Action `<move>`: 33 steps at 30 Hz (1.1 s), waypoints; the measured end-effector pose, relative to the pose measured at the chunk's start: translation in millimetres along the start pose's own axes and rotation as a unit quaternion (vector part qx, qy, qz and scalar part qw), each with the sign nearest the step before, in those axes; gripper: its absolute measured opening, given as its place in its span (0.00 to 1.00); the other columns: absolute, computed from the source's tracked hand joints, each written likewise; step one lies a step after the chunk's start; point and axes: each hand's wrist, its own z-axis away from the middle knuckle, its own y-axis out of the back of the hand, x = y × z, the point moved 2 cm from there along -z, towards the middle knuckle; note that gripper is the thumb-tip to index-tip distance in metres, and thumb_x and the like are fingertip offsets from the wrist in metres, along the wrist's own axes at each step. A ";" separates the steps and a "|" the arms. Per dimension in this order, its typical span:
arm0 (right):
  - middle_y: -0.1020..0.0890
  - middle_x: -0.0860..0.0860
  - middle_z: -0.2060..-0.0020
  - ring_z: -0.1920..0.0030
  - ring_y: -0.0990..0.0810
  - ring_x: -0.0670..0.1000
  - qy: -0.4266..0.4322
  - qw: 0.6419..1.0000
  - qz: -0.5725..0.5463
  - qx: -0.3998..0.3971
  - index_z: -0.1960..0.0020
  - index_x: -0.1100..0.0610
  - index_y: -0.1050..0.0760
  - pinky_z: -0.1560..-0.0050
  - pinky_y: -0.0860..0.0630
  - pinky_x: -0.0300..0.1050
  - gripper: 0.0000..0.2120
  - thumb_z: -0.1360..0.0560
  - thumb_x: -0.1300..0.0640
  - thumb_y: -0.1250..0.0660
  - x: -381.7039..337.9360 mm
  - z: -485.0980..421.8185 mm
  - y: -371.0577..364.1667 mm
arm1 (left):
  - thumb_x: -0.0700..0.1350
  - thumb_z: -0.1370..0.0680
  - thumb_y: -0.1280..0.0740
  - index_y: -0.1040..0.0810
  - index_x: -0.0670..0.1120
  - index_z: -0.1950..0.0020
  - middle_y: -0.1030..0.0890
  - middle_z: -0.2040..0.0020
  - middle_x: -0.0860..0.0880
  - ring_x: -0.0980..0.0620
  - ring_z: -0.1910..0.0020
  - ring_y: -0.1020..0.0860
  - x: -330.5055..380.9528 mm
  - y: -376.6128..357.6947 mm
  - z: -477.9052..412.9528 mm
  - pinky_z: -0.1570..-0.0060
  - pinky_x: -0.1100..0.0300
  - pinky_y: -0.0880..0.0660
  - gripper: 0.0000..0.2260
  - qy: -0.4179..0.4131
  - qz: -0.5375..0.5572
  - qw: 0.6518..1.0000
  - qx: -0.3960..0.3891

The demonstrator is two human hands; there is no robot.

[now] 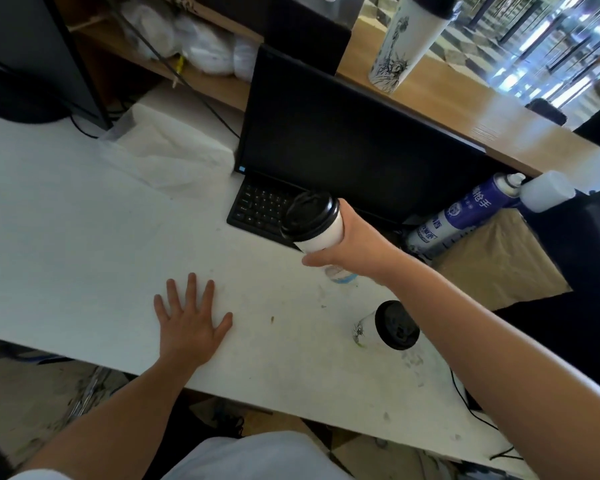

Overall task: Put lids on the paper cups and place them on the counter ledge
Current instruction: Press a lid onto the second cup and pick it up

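Note:
My right hand (350, 242) grips a white paper cup (321, 235) with a black lid (309, 214), held tilted in the air above the keyboard's right end. A second white paper cup (369, 325) with a black lid (397, 325) stands on the white table (84, 237) below my right forearm. A third lidded cup with a printed drawing (407, 43) stands on the wooden counter ledge (465, 98) at the back. My left hand (189, 320) lies flat on the table with fingers spread, holding nothing.
A black monitor (343, 140) and black keyboard (260, 206) stand between the table and the ledge. A blue spray can (465, 213) and a white bottle (548, 190) lie at the right over brown paper (499, 265). White bags (201, 46) fill the shelf behind.

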 end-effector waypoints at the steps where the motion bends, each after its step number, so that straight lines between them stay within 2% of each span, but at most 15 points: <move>1: 0.20 0.46 0.41 0.42 0.20 0.48 0.003 0.998 -0.057 0.010 0.30 0.45 0.33 0.48 0.21 0.44 0.41 0.36 0.58 0.16 5.8 0.4 -4.5 | 0.72 0.24 0.58 0.49 0.51 0.18 0.53 0.17 0.43 0.33 0.21 0.60 -0.4 0.7 -0.6 0.31 0.42 0.78 0.40 0.004 -0.004 1.000 -0.007; 4: 0.18 0.49 0.38 0.38 0.18 0.50 0.007 0.971 -0.231 0.055 0.30 0.48 0.31 0.39 0.20 0.51 0.43 0.39 0.61 0.15 26.5 -3.4 -26.4 | 0.72 0.24 0.59 0.55 0.52 0.17 0.59 0.17 0.44 0.33 0.21 0.64 -0.2 3.2 -3.4 0.33 0.41 0.78 0.40 0.013 -0.003 1.000 -0.021; 7: 0.18 0.51 0.37 0.39 0.18 0.50 -0.001 0.943 -0.321 0.082 0.30 0.50 0.30 0.37 0.21 0.50 0.42 0.38 0.67 0.16 43.8 -6.2 -57.9 | 0.70 0.22 0.56 0.62 0.53 0.18 0.66 0.18 0.45 0.34 0.22 0.68 2.3 6.9 -5.6 0.28 0.36 0.70 0.38 0.018 0.004 0.998 -0.052; 11: 0.17 0.50 0.38 0.37 0.18 0.53 -0.016 0.941 -0.332 0.066 0.35 0.44 0.29 0.34 0.21 0.57 0.43 0.46 0.56 0.14 59.1 -3.2 -91.9 | 0.70 0.21 0.55 0.64 0.53 0.19 0.69 0.19 0.45 0.33 0.23 0.70 2.4 11.4 -6.7 0.27 0.34 0.67 0.38 0.011 0.006 0.996 -0.092; 14: 0.18 0.50 0.38 0.36 0.19 0.53 -0.016 0.948 -0.315 0.051 0.38 0.40 0.30 0.32 0.23 0.59 0.38 0.38 0.65 0.16 63.4 0.3 -94.1 | 0.70 0.22 0.56 0.66 0.53 0.19 0.70 0.20 0.45 0.33 0.23 0.70 3.2 12.6 -7.9 0.27 0.34 0.67 0.38 0.010 0.004 0.994 -0.112; 16: 0.18 0.50 0.37 0.36 0.19 0.53 -0.014 0.949 -0.313 0.044 0.38 0.40 0.30 0.31 0.23 0.60 0.38 0.37 0.65 0.16 65.3 1.8 -91.6 | 0.70 0.22 0.56 0.67 0.53 0.20 0.71 0.20 0.45 0.33 0.23 0.71 2.8 13.8 -8.3 0.27 0.34 0.67 0.38 0.010 0.002 0.993 -0.120; 19: 0.18 0.50 0.37 0.36 0.19 0.53 -0.013 0.947 -0.317 0.047 0.35 0.42 0.30 0.32 0.22 0.60 0.41 0.43 0.58 0.15 64.1 4.2 -86.3 | 0.71 0.22 0.56 0.68 0.53 0.20 0.73 0.21 0.45 0.32 0.24 0.71 5.1 20.3 -9.7 0.26 0.32 0.65 0.39 0.018 -0.013 0.988 -0.156; 21: 0.18 0.49 0.37 0.36 0.19 0.53 -0.016 0.945 -0.323 0.046 0.31 0.45 0.30 0.33 0.21 0.59 0.47 0.47 0.52 0.15 64.2 5.9 -81.9 | 0.71 0.23 0.50 0.68 0.52 0.20 0.72 0.21 0.44 0.31 0.23 0.69 12.1 32.4 -14.5 0.25 0.31 0.60 0.42 0.038 -0.037 0.977 -0.209; 23: 0.17 0.49 0.37 0.36 0.18 0.53 -0.013 0.942 -0.331 0.050 0.30 0.47 0.30 0.33 0.21 0.58 0.50 0.49 0.50 0.15 65.2 6.2 -75.9 | 0.69 0.24 0.39 0.63 0.50 0.19 0.64 0.19 0.41 0.31 0.21 0.60 23.2 58.0 -20.8 0.24 0.35 0.50 0.47 0.050 -0.002 0.965 -0.257; 25: 0.17 0.49 0.38 0.37 0.18 0.53 -0.010 0.940 -0.337 0.055 0.30 0.47 0.30 0.33 0.21 0.58 0.50 0.50 0.50 0.16 65.2 5.9 -68.4 | 0.61 0.25 0.29 0.51 0.49 0.18 0.46 0.18 0.41 0.37 0.22 0.41 40.7 93.7 -25.4 0.27 0.46 0.37 0.45 0.017 0.158 0.949 -0.274; 27: 0.17 0.50 0.38 0.37 0.18 0.53 -0.002 0.937 -0.344 0.061 0.32 0.46 0.29 0.33 0.21 0.59 0.48 0.50 0.50 0.16 61.3 5.4 -60.8 | 0.51 0.27 0.23 0.41 0.53 0.21 0.32 0.26 0.46 0.45 0.33 0.25 61.1 129.4 -22.7 0.38 0.53 0.26 0.40 -0.025 0.336 0.910 -0.243; 29: 0.16 0.50 0.39 0.38 0.17 0.53 0.008 0.932 -0.355 0.066 0.33 0.46 0.28 0.34 0.21 0.59 0.47 0.50 0.51 0.16 54.6 5.7 -53.9 | 0.46 0.29 0.21 0.37 0.56 0.24 0.28 0.31 0.51 0.49 0.40 0.20 83.4 159.3 -15.4 0.44 0.55 0.23 0.39 -0.069 0.398 0.891 -0.208; 33: 0.16 0.49 0.39 0.37 0.17 0.54 0.045 0.931 -0.356 0.066 0.29 0.48 0.28 0.36 0.20 0.61 0.47 0.45 0.58 0.15 41.5 3.7 -41.6 | 0.43 0.32 0.19 0.31 0.54 0.28 0.23 0.35 0.56 0.51 0.38 0.22 117.7 193.5 -8.9 0.45 0.59 0.22 0.36 -0.154 0.413 0.889 -0.128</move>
